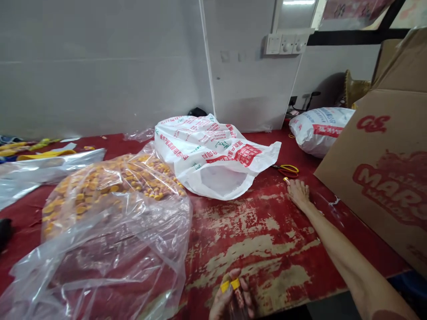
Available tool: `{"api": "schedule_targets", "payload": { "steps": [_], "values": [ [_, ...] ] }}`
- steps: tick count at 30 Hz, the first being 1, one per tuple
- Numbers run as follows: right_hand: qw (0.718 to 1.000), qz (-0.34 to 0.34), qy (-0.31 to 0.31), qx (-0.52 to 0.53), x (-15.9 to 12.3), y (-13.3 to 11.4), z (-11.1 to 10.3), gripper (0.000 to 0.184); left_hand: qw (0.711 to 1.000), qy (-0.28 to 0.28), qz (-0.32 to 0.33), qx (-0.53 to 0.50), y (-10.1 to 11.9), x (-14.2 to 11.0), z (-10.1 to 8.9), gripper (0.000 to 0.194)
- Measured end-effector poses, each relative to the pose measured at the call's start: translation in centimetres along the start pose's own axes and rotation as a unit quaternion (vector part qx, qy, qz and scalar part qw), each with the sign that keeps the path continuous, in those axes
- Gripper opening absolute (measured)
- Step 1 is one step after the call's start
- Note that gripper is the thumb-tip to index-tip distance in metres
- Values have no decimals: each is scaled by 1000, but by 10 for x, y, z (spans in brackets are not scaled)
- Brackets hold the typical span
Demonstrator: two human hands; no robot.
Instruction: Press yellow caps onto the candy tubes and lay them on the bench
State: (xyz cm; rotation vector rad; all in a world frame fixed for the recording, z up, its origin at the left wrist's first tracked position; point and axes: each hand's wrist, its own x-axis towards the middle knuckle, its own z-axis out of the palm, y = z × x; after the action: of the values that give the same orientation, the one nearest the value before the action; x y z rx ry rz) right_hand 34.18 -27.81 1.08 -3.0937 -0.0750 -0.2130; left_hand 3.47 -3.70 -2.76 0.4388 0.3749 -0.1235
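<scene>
My right hand (298,192) reaches far out over the worn red table (260,240), its fingers closing on a small yellow-capped piece (286,180) lying just short of the yellow-handled scissors (287,170). My left hand (233,298) sits low at the near table edge, fingers closed around several small yellow-and-red tubes (231,285). A large clear plastic bag (110,209) full of small yellow and orange pieces lies to the left of both hands.
A white printed sack (213,153) lies open-mouthed at the table's middle. A second white sack (318,129) rests at the back right. A big cardboard box (383,169) stands along the right side. Clear bags and yellow strips (40,164) lie far left.
</scene>
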Motion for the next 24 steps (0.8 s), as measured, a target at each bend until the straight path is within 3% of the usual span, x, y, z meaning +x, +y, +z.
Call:
{"api": "schedule_targets", "payload": {
  "steps": [5,11,17,24],
  "values": [
    [988,-128,-70,44,-48,-19,-17,30,1000,-17,-13,18,5,-3,8,38],
    [949,-267,-158,60,-125,-54,-54,33,999,33,-14,6,7,-12,24,36],
    [935,-313,-169,-11,-160,-94,-50,26,998,58,3,13,5,-21,28,51],
    [940,-291,-175,-42,-167,-101,-38,23,998,67,-2,14,8,-15,29,52]
  ]
}}
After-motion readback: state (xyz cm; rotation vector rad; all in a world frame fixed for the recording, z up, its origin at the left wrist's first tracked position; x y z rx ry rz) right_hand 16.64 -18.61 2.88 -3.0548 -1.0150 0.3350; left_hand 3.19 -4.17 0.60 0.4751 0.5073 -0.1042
